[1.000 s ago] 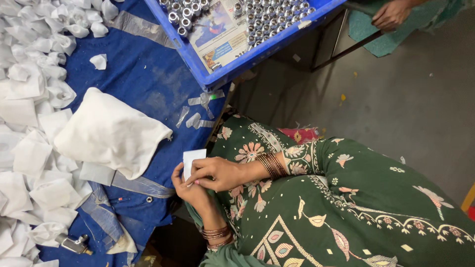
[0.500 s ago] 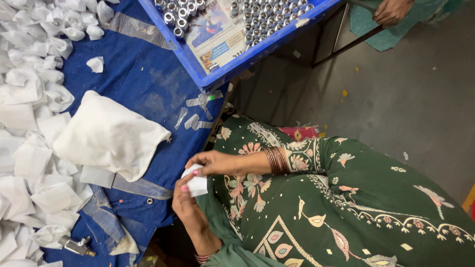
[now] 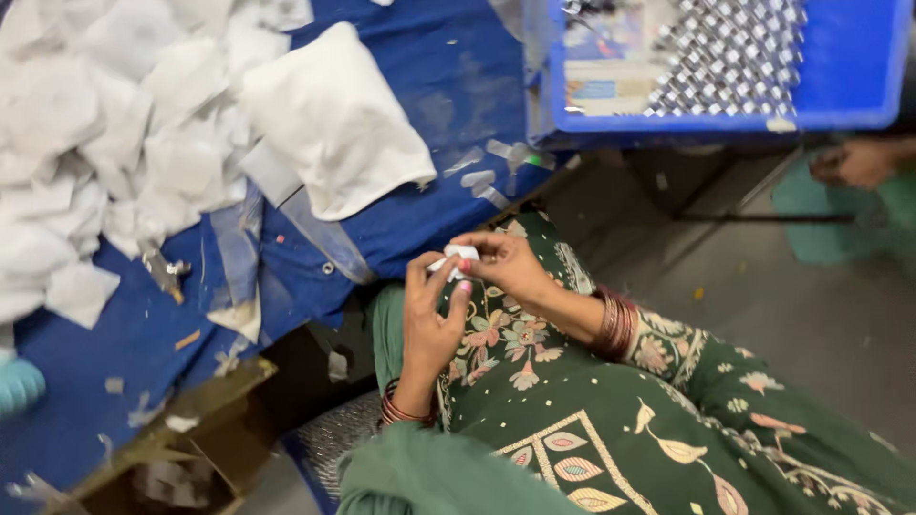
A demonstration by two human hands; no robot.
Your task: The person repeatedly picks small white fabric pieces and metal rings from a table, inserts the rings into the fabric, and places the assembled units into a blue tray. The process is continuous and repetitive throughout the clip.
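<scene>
Your left hand [image 3: 429,319] and your right hand [image 3: 510,267] meet over your lap, just off the near edge of the bench [image 3: 420,86]. Between them you pinch a small white piece [image 3: 456,259]: the left hand's thumb and fingers are closed narrow on its left end, the right hand's fingertips closed on its top and right end. Whether the piece is paper or cloth cannot be told at this size. It sits above the green patterned fabric [image 3: 592,420] on your knees, clear of the bench. Red and gold bangles [image 3: 615,324] ring your right wrist, and another stack of bangles [image 3: 405,412] rings your left wrist.

On the blue-covered bench, a large white folded cloth [image 3: 329,119] lies near the middle of the near edge. A heap of small white pieces [image 3: 105,162] spreads across the left part. Strips of clear film [image 3: 286,205] lie between the heap and the near edge. A blue crate [image 3: 849,67] sits at the bench's right end, holding rows of small metal cylinders [image 3: 730,62]. Beyond the crate, on the right, another person's hand [image 3: 854,164] shows. A cardboard box [image 3: 181,448] stands below the bench's near left edge.
</scene>
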